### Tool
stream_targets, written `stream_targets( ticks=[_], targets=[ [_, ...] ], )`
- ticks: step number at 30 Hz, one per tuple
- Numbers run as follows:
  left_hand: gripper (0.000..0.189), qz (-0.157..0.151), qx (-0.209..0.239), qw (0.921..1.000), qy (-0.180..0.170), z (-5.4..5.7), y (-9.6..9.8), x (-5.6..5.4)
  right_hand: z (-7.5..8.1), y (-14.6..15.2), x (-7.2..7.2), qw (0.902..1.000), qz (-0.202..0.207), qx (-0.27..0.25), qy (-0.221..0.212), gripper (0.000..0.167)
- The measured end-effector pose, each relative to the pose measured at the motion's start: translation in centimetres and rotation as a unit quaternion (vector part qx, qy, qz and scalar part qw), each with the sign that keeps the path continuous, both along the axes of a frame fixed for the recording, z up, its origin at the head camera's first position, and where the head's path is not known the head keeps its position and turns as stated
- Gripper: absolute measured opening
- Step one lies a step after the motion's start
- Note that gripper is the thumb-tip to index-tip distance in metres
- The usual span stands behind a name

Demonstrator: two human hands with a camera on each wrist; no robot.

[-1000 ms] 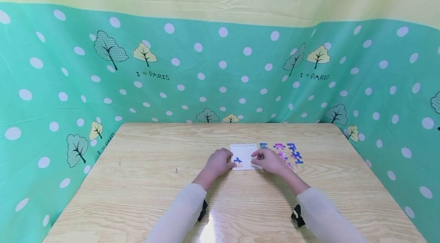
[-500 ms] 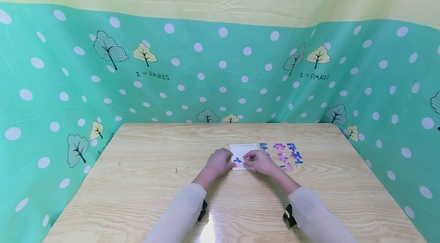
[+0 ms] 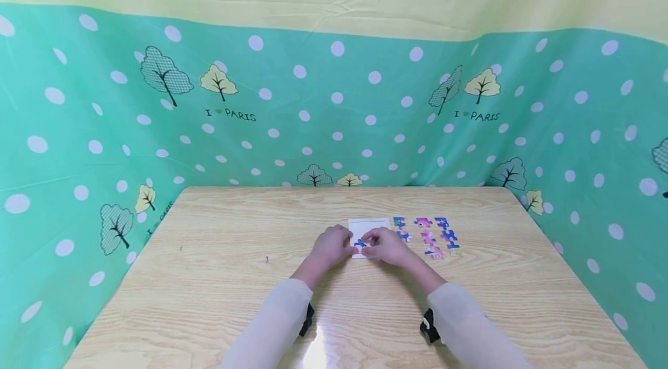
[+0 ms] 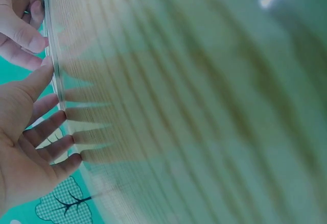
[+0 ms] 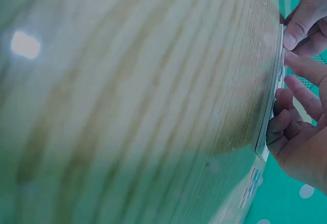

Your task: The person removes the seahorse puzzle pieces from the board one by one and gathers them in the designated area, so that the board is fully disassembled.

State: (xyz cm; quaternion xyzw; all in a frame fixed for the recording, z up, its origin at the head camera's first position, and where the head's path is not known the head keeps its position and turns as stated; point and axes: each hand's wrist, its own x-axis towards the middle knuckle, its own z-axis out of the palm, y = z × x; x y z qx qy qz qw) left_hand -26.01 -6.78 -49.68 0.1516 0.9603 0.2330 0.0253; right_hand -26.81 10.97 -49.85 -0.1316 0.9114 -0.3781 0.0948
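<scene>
A shallow white puzzle tray (image 3: 367, 230) lies on the table. One blue and peach jigsaw piece (image 3: 360, 243) sits in its near left corner. My left hand (image 3: 332, 247) rests at the tray's left edge, its thumb near that corner; in the left wrist view its fingers are spread, with tips on the table. Over the tray's near side, thumb and index finger of my right hand (image 3: 389, 248) pinch a jigsaw piece, of which only a bit of red shows in the head view. In the right wrist view my right hand (image 5: 301, 127) hides the piece.
Several loose jigsaw pieces (image 3: 428, 237), pink, blue and pale green, lie in rough columns right of the tray. The wooden table (image 3: 235, 241) meets a green dotted cloth (image 3: 323, 143) behind. A black wrist camera (image 3: 429, 327) hangs below the right sleeve.
My right hand has moved left across the tray, closer to the corner piece and my left hand. More of the loose pieces show behind it. My left hand has stayed in place.
</scene>
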Motion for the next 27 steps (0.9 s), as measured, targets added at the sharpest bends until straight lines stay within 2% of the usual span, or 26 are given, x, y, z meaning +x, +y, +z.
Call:
stream_targets(
  ticks=[7, 19, 27],
  targets=[
    [0.046, 0.004, 0.005, 1.0000, -0.005, 0.09, -0.08, 0.01, -0.24, -0.37, -0.31, 0.9987, 0.018, 0.043, 0.019, 0.035],
    [0.052, -0.028, 0.005, 0.9996, -0.004, -0.15, -0.68, -0.09, -0.01, -0.19, -0.21, 0.9985, 0.024, 0.049, -0.001, 0.045],
    [0.055, -0.043, -0.003, 0.9990, -0.010, -0.18, -0.84, -0.15, 0.27, -0.24, 0.04, 0.9981, 0.031, 0.052, -0.002, 0.042]
  ],
)
